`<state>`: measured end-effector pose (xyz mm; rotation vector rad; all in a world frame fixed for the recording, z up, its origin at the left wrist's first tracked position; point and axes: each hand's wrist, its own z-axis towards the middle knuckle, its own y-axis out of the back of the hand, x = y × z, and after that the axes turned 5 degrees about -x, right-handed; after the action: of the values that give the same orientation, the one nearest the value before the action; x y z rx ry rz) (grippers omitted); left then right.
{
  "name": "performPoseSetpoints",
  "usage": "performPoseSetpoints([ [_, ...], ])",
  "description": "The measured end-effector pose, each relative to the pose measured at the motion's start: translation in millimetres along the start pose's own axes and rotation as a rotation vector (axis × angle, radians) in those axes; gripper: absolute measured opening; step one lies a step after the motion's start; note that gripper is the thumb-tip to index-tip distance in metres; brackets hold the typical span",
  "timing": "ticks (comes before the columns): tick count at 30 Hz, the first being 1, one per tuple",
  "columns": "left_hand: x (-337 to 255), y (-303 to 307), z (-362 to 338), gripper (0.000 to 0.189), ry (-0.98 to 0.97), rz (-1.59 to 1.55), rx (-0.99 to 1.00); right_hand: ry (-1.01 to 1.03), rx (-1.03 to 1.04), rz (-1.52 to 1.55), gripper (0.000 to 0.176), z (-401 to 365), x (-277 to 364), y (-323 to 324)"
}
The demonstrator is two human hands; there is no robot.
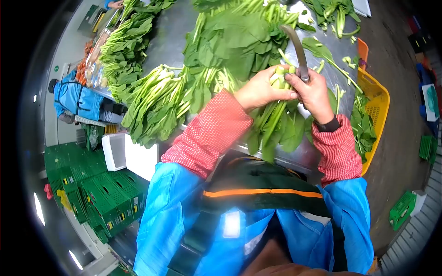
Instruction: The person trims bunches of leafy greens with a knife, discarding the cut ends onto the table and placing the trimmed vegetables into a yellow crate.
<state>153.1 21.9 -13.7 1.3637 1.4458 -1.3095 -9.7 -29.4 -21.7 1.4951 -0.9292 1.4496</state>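
Observation:
My left hand is closed around a bunch of leafy greens, its pale cut stems pointing away from me and its leaves hanging towards my body. In my right hand is a curved knife, held with the blade pointing up and away. The right thumb touches the stem ends, and the two hands meet at the bunch. Most of the knife's handle is hidden by the fingers. Just beyond my hands lies a large pile of greens on the metal table.
More greens lie along the table's left side. At right, a yellow crate holds leaves, and trimmed bits lie near the edge. Green crates and a white foam box stand at left. A person in blue is beyond.

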Motion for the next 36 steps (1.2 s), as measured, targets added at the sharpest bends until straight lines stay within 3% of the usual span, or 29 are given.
performPoseSetpoints([
  [2,-13.0,13.2,-16.8,0.062,0.062,-0.05,-0.053,-0.147,0.027,0.167,0.02,0.7,9.0,-7.6],
  [4,-31.7,37.0,-34.3,0.056,0.052,0.118,-0.049,-0.078,0.005,0.145,0.023,8.5,-3.7,-6.5],
  [6,-72.9,62.9,-61.9,0.05,0.0,0.463,-0.169,-0.072,-0.034,0.049,0.023,11.8,-15.4,-8.1],
  [7,-81.3,84.1,-73.3,0.049,-0.123,0.472,-0.224,-0.078,-0.014,-0.031,0.024,11.1,-22.9,-9.9],
  [8,-92.9,105.9,-81.6,0.045,-0.123,0.504,-0.281,-0.084,0.011,-0.111,0.024,8.9,-31.0,-14.0],
  [10,-126.0,132.7,-98.9,0.045,-0.17,1.091,-0.533,-0.164,0.08,-0.173,0.025,0.4,-50.9,-32.2],
  [12,-136.6,180.5,-107.1,0.045,-0.266,1.617,-0.623,-0.09,0.155,-0.251,0.026,-9.5,-77.6,-51.0],
  [16,-104.3,296.8,-115.8,0.046,-0.256,2.009,-0.858,-0.132,0.203,-0.231,0.023,-28.3,-96.5,-84.7],
  [19,-70.5,346.0,-121.2,0.06,-0.173,2.062,-0.962,-0.142,0.236,-0.265,0.022,-33.2,-98.8,-97.4],
  [20,-55.8,362.3,-124.3,0.069,-0.06,2.052,-0.965,-0.128,0.249,-0.308,0.022,-32.6,-93.4,-100.4],
  [22,-40.5,363.6,-121.6,0.081,0.446,1.827,-0.883,-0.198,0.248,-0.293,0.023,-32.2,-94.9,-103.2],
  [24,-1.4,388.8,-121.6,0.094,0.665,1.538,-0.848,-0.169,0.198,-0.326,0.027,-29.4,-93.9,-108.9],
  [25,4.2,389.5,-121.8,0.094,0.652,1.454,-0.843,-0.161,0.166,-0.347,0.029,-30.2,-92.8,-108.4],
  [26,13.3,384.1,-123.3,0.078,0.465,1.568,-0.942,-0.08,0.104,-0.44,0.032,-27.0,-91.0,-111.3],
  [28,16.4,352.8,-117.1,0.053,-0.277,1.573,-1.012,0.072,-0.025,-0.629,0.038,-14.1,-86.2,-121.5],
  [29,11.9,315.3,-112.2,0.035,-0.519,1.454,-0.947,0.097,-0.026,-0.728,0.047,-7.6,-82.6,-125.2],
  [30,19.6,285.3,-111.4,0.036,-0.452,1.337,-0.852,0.207,-0.053,-0.828,0.053,-2.3,-93.9,-127.5],
  [32,32.7,228.6,-103.6,0.048,-0.16,1.033,-0.718,0.208,-0.014,-1.022,0.061,4.9,-101.2,-136.0],
  [33,59.1,219.6,-94.5,0.057,-0.093,0.976,-0.744,0.193,0.0,-1.092,0.065,6.7,-109.8,-140.6],
  [34,79.0,212.0,-84.5,0.064,-0.133,1.118,-0.786,0.104,0.026,-1.144,0.069,7.1,-109.3,-146.0],
  [36,88.9,197.8,-62.3,0.071,0.169,1.02,-0.773,0.084,0.049,-1.145,0.067,8.2,-120.4,-150.2],
])
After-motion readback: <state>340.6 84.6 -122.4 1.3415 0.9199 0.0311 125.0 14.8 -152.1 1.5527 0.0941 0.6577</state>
